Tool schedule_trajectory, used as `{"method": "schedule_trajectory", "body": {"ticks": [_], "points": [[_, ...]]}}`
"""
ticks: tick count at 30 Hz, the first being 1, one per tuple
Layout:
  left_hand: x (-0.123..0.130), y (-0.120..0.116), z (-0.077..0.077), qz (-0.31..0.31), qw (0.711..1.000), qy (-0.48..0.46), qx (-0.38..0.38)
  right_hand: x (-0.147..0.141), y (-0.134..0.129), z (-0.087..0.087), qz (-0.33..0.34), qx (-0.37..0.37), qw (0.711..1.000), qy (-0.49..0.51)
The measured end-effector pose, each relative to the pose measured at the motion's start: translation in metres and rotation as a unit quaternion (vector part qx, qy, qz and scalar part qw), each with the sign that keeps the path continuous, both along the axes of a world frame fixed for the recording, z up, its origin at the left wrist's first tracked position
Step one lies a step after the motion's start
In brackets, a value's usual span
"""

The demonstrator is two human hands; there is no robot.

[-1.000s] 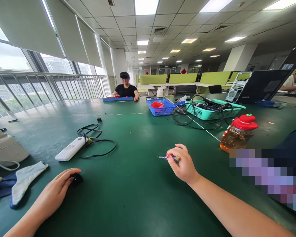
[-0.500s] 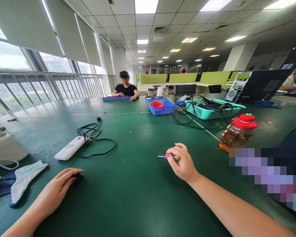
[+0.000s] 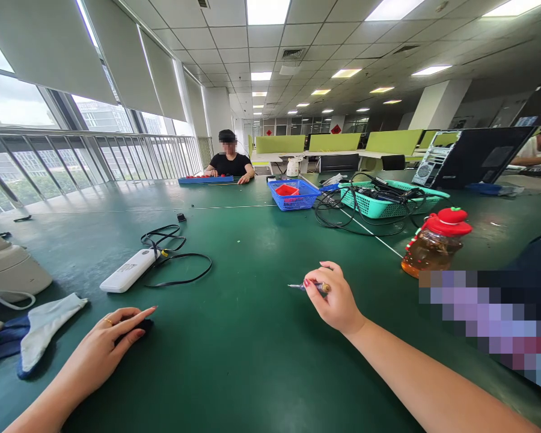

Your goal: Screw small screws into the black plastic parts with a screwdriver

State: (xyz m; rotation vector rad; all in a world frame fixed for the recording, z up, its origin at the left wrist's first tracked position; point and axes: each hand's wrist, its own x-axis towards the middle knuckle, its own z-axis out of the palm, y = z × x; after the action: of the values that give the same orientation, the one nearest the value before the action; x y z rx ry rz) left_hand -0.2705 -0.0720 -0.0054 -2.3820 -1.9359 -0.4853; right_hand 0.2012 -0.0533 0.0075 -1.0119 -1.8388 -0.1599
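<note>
Right hand (image 3: 333, 300): fingers pinching pen-like tool (image 3: 323, 288), seemingly idle; left hand (image 3: 97, 349): index newly straightened over black object (image 3: 149, 325); grip unclear.

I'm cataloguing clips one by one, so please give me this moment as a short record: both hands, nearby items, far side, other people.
Left hand: over a small dark object, mostly hidden; contact unclear
Right hand: gripping a slim screwdriver-like tool, metal tip toward picture left
Surface: green tabletop
Picture left: white device, blue-and-white cloth
Picture right: red-lidded bottle
Far side: blue basket, turquoise basket
Person opposite: seated behind a blue tray
</note>
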Motion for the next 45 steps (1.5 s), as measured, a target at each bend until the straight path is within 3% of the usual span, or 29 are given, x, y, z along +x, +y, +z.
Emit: {"method": "schedule_trajectory", "body": {"ticks": [9,15,22,30,39,45], "points": [[0.005,-0.004,0.004,-0.012,1.000,0.024,-0.006,0.001,0.000,0.000,0.005,-0.007,1.000,0.003],[-0.004,-0.001,0.005,0.070,0.996,-0.037,0.040,0.001,0.000,0.000,0.006,-0.003,1.000,0.009],[-0.019,0.004,-0.005,0.069,0.992,-0.100,-0.028,0.001,0.000,0.000,0.006,-0.004,1.000,0.008],[-0.016,0.001,0.002,0.107,0.992,-0.054,-0.050,0.001,0.000,0.000,0.005,-0.010,1.000,0.008],[-0.019,0.000,0.001,0.065,0.998,-0.006,-0.010,0.001,0.000,0.001,0.008,-0.016,1.000,0.006],[-0.007,-0.007,0.013,0.115,0.990,-0.058,0.054,0.004,0.003,0.000,0.013,-0.073,0.994,0.077]]}}
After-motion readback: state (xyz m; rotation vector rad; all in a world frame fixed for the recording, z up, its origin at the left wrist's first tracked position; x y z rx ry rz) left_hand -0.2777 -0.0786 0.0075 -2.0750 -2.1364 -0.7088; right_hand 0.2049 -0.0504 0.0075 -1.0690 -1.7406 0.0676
